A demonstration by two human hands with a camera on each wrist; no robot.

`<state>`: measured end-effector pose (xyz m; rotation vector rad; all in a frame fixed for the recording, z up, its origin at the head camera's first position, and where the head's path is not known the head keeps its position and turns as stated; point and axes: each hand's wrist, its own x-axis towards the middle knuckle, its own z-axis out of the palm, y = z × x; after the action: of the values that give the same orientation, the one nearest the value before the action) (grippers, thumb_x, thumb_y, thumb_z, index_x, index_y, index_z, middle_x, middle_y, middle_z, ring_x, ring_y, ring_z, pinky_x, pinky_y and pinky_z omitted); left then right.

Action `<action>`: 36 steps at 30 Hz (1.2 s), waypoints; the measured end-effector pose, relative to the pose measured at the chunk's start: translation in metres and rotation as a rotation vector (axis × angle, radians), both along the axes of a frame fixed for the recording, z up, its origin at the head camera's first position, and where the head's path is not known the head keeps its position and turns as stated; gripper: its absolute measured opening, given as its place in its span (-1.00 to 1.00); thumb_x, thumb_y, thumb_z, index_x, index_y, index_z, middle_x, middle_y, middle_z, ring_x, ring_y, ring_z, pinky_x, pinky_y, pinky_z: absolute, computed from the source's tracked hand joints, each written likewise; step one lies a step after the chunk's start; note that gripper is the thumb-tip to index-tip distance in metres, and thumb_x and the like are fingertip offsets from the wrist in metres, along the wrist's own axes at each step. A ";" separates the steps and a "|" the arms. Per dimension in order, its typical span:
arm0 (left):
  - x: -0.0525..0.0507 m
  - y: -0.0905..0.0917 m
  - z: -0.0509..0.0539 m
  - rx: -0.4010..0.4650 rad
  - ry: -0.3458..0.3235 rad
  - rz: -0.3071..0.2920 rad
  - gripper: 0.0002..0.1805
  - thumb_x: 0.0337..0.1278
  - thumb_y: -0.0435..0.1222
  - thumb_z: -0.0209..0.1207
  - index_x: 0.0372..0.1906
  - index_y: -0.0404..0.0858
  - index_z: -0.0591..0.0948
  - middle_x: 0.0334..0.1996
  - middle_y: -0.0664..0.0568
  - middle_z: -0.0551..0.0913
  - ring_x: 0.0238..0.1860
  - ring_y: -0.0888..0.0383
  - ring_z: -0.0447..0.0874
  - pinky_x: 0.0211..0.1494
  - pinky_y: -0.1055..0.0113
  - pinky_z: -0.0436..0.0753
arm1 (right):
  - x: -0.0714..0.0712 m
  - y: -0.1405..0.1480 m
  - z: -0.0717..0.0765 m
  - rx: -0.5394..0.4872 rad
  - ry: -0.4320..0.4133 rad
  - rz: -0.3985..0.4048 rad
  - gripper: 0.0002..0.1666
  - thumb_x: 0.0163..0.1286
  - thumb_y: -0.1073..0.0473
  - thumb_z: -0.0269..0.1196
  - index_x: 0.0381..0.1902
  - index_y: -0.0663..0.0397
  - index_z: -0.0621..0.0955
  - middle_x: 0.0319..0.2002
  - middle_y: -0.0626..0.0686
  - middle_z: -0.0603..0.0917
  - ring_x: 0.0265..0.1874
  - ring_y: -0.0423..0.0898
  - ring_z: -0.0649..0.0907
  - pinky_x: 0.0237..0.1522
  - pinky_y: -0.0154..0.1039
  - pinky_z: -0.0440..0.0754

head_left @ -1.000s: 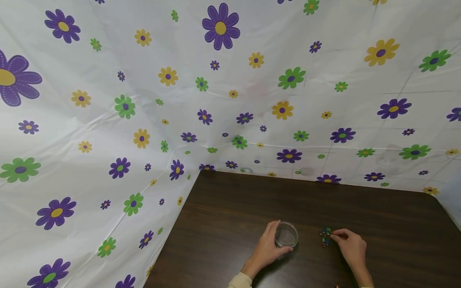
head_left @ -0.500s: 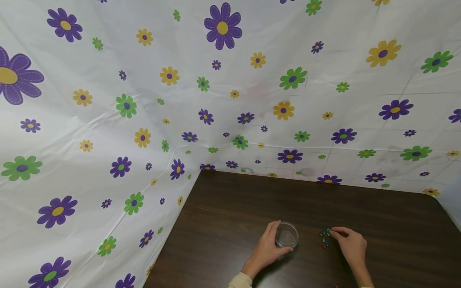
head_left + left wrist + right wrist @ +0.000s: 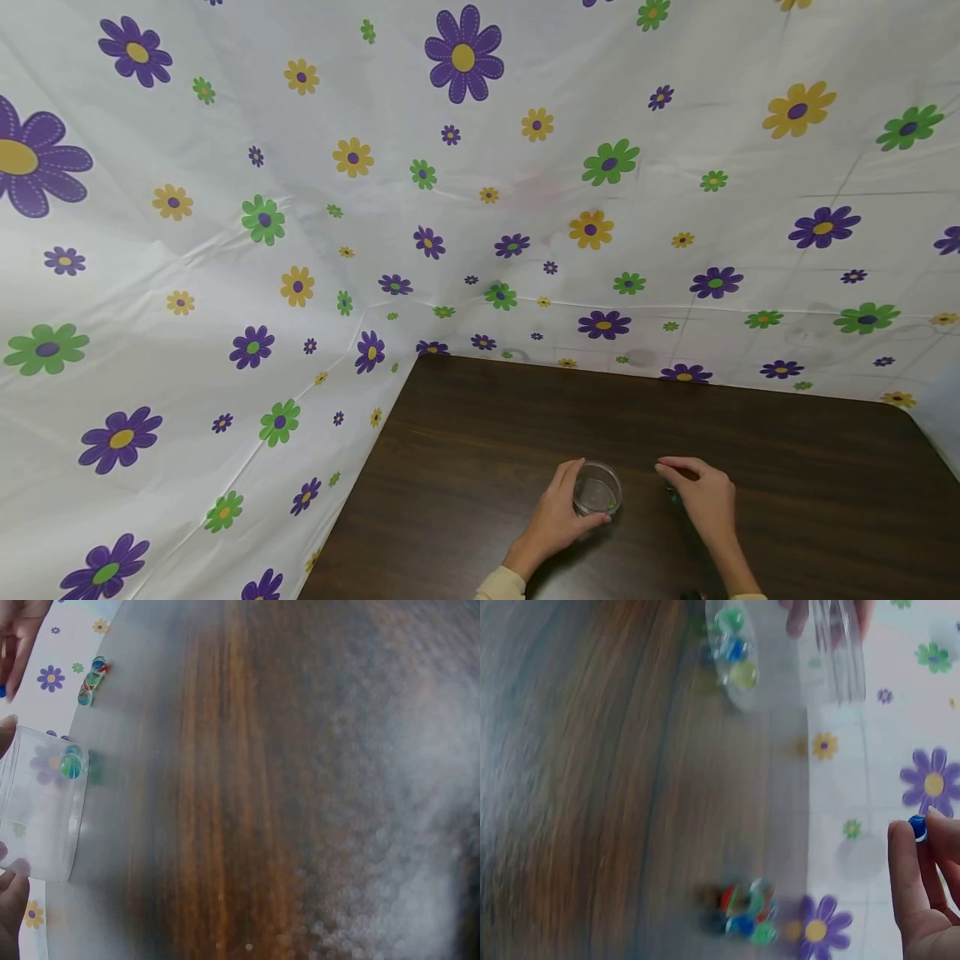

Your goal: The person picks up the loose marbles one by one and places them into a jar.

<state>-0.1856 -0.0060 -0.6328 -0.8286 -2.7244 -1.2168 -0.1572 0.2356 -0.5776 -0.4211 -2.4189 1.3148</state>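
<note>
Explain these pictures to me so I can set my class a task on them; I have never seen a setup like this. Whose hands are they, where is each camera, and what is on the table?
There is no robot here: these are one person's two bare hands. The wide picture comes from a camera worn on the head, looking forward and down. The other two come from cameras on the left and right wrists. The left hand holds a clear round container on a dark wooden table. Inside it are a few coloured marbles. The right hand pinches a blue marble between thumb and fingertips. A small cluster of loose marbles lies on the table. The background is a flowered sheet.
</note>
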 end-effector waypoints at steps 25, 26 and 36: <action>-0.001 -0.001 -0.001 0.012 0.008 -0.032 -0.03 0.19 0.09 0.43 0.54 -0.28 0.28 0.41 -0.03 0.40 0.22 0.07 0.59 0.11 0.28 0.64 | -0.005 -0.060 -0.009 0.047 0.087 0.269 -0.81 0.14 0.42 0.54 -0.30 0.11 0.80 -0.30 -0.06 0.79 -0.30 -0.20 0.73 -0.25 -0.39 0.65; -0.001 -0.002 -0.001 0.010 0.006 -0.032 -0.03 0.19 0.10 0.43 0.54 -0.28 0.28 0.41 -0.03 0.40 0.22 0.07 0.58 0.11 0.29 0.64 | -0.005 -0.060 -0.009 0.050 0.089 0.267 -0.81 0.14 0.41 0.54 -0.29 0.11 0.80 -0.30 -0.05 0.79 -0.30 -0.21 0.73 -0.25 -0.38 0.65; -0.001 -0.002 -0.001 0.006 0.001 -0.028 -0.03 0.20 0.11 0.42 0.54 -0.27 0.29 0.41 -0.01 0.40 0.24 0.09 0.57 0.12 0.27 0.64 | -0.006 -0.059 -0.006 0.038 0.094 0.242 -0.84 0.17 0.38 0.54 -0.32 0.07 0.80 -0.33 -0.04 0.79 -0.38 -0.30 0.67 -0.33 -0.37 0.62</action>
<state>-0.1870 -0.0075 -0.6340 -0.8692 -2.7161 -1.2281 -0.1628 0.1767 -0.5834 -0.0543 -2.4700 1.3485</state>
